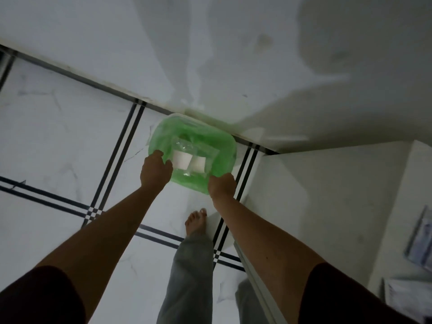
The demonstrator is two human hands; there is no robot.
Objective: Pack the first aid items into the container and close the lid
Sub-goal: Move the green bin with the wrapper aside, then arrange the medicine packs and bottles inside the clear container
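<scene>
We hold a green translucent container (194, 157) out over the tiled floor (58, 127) near the wall's base, our left hand (155, 170) curled around its near-left rim and our right hand (222, 184) gripping the near-right corner. A clear packet with white pads (190, 161) lies inside, just beyond our left fingers.

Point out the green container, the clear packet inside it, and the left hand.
green container (224, 146), head view, right inner wall.
clear packet (198, 162), head view, white pad inside.
left hand (155, 170), head view, back of hand.
</scene>
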